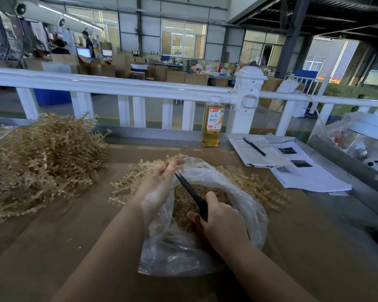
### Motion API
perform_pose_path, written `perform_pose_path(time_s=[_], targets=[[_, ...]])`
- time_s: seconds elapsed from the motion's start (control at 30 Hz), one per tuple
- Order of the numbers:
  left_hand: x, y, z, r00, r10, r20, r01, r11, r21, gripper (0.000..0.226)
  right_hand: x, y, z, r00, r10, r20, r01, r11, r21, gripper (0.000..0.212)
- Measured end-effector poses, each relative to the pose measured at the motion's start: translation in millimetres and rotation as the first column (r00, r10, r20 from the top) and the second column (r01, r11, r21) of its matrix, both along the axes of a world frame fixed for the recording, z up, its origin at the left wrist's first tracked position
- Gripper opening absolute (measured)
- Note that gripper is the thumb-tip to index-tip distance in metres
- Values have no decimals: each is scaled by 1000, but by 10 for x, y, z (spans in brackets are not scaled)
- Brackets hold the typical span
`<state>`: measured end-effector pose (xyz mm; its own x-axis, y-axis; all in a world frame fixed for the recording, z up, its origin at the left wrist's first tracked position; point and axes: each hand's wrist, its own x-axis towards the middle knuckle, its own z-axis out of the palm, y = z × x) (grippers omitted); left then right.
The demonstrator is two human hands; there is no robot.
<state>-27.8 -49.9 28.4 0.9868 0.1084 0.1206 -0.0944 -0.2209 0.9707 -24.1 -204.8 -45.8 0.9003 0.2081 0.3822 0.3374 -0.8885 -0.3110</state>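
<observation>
**Tan sprigs and black scissors over a clear bag**

Tan, knobbly sprigs (156, 163) stick out of the left hand (159, 186), whose fingers are curled round the bunch above the middle of the tabletop (74, 247). The right hand (222, 224) grips the handles of the scissors (190, 190); the dark blades slant up and away to meet the left hand just below the bunch. Whether the blades are parted cannot be told.

Both hands are over a clear plastic bag (252, 212) that lies open on the tabletop, nearer the near edge, with a heap of small tan bits (183, 203) inside. More loose sprigs (262, 188) lie round the bag's far side.

Along the left edge sits 1 large pile of the same sprigs (42, 158). At the far edge stands a bottle (213, 125) of amber drink, against a white railing (118, 86). Toward the far right corner lie a notebook (271, 156) with a pen (254, 147) on it, and printed sheets (314, 180) just beside it.
</observation>
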Motion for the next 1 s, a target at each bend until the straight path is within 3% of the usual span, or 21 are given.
perform_pose_path(time_s=[0.07,0.13,0.23,0.33,0.43,0.57,0.63,0.83,1.0], targets=[[-16,-67,-77,990,-141,29,138,986,91,23,8,-4,-7,1000,-5,10,5,1000,-11,31],[-11,-138,-190,981,-176,87,151,959,242,19,5,-6,-5,1000,-1,27,2,1000,-15,25],[10,-248,-326,962,-211,175,113,887,447,24,19,-13,3,1000,0,19,0,1000,16,43],[-19,-244,-344,953,-264,148,181,889,421,52,25,-16,7,1000,-18,8,18,1000,23,48],[4,-159,-376,963,-212,166,113,878,465,68,9,-4,8,1000,-21,4,21,999,24,54],[37,-92,-399,981,-21,193,-51,932,360,43,-10,7,40,999,-32,3,32,998,44,53],[42,-53,-408,981,58,184,-124,918,377,41,-25,13,51,999,-38,0,38,998,56,55],[132,-16,-458,991,86,102,-126,851,509,43,-47,4,153,997,-78,6,78,994,73,56],[184,-20,-452,978,183,95,-206,828,522,32,-66,56,283,998,-62,8,60,986,159,40]])
